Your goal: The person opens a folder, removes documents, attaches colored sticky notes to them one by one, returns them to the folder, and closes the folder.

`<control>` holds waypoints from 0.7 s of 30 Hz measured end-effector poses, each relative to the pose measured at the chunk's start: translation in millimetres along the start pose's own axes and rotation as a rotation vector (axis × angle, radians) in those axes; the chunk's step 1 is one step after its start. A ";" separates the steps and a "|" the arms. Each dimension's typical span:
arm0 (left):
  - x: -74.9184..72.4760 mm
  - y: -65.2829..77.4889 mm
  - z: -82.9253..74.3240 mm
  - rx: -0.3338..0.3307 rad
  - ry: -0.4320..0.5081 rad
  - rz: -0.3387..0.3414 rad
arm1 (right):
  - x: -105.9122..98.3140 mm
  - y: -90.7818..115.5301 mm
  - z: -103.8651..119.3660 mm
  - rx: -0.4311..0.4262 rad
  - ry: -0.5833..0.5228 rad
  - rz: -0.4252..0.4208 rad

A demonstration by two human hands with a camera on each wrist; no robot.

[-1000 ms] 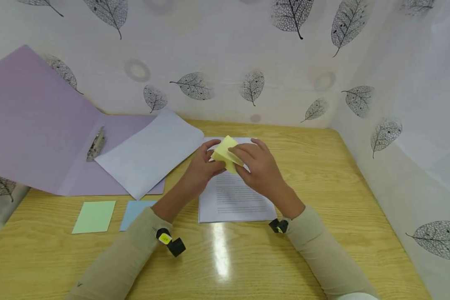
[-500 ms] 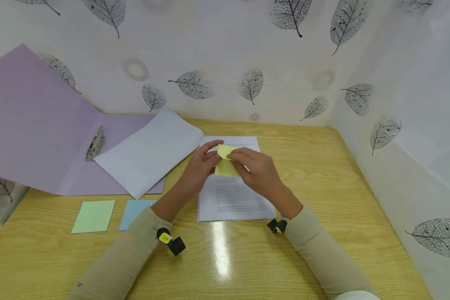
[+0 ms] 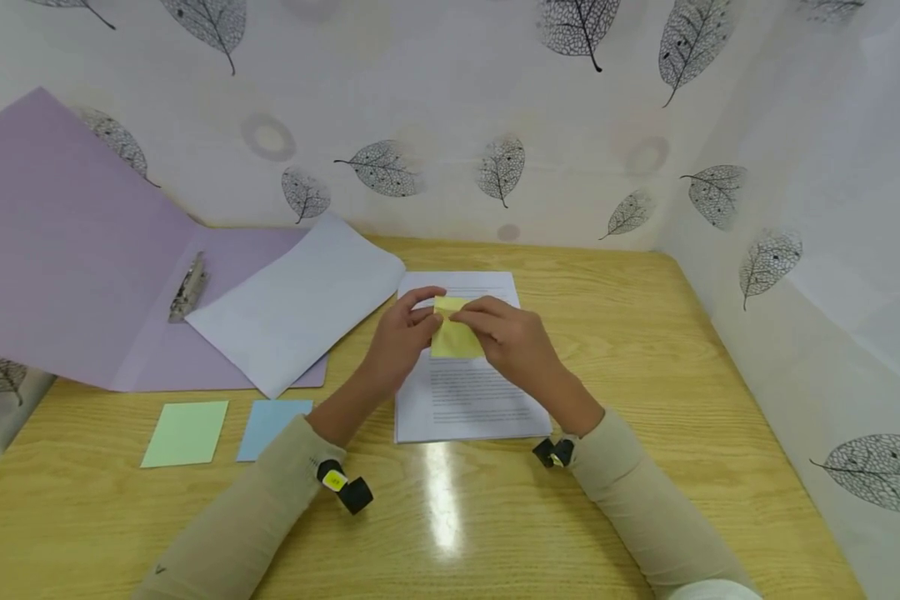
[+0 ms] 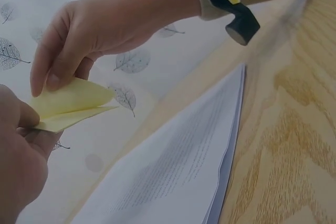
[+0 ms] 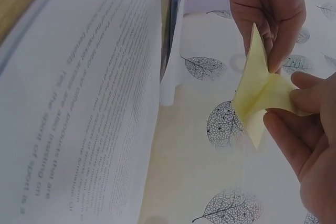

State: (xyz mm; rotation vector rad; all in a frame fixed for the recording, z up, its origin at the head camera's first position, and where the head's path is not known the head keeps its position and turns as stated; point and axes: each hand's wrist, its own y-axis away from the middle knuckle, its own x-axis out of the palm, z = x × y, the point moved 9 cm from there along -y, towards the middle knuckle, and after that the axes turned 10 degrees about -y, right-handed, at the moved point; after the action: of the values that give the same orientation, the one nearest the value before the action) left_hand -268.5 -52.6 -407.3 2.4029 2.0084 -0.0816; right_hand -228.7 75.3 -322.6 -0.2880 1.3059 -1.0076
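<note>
In the head view, my left hand (image 3: 399, 340) pinches a small yellow sticky note pad (image 3: 456, 342) by its left side, above the stack of printed sheets (image 3: 487, 408). My right hand (image 3: 519, 340) pinches the pad's top note between thumb and fingers. The right wrist view shows that top note (image 5: 275, 97) bent up in a curve, still joined to the flat yellow part (image 5: 252, 77) in my left fingers. From the left wrist side, a gap shows between the lifted note (image 4: 76, 98) and the piece below it.
On the left lies an open purple folder (image 3: 82, 250) with a metal clip (image 3: 188, 288) and loose white sheets (image 3: 300, 304) on it. A green square note (image 3: 185, 433) and a blue one (image 3: 270, 425) lie in front. Leaf-patterned cloth (image 3: 420, 83) hangs behind the wooden table (image 3: 630, 333).
The yellow pad has turned from a slanted, cornerwise position to squarely facing the camera and come slightly lower. My right fingers have moved left along the top note, which stood raised earlier.
</note>
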 end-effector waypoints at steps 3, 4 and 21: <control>-1.9 -0.4 -0.5 -0.001 -0.001 -0.019 | -2.8 0.1 -6.2 0.046 -0.026 -0.002; -2.4 -0.3 -1.1 0.000 0.002 -0.024 | -4.1 0.1 -8.5 0.065 -0.042 -0.004; -16.2 -0.7 -4.1 -0.024 0.022 -0.078 | -26.9 7.5 -54.8 0.390 -0.307 -0.114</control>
State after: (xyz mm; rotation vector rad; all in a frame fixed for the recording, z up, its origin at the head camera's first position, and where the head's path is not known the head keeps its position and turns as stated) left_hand -272.0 -68.3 -402.4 2.3214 2.0999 -0.0320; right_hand -272.2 118.7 -326.2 -0.2090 0.8036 -1.2369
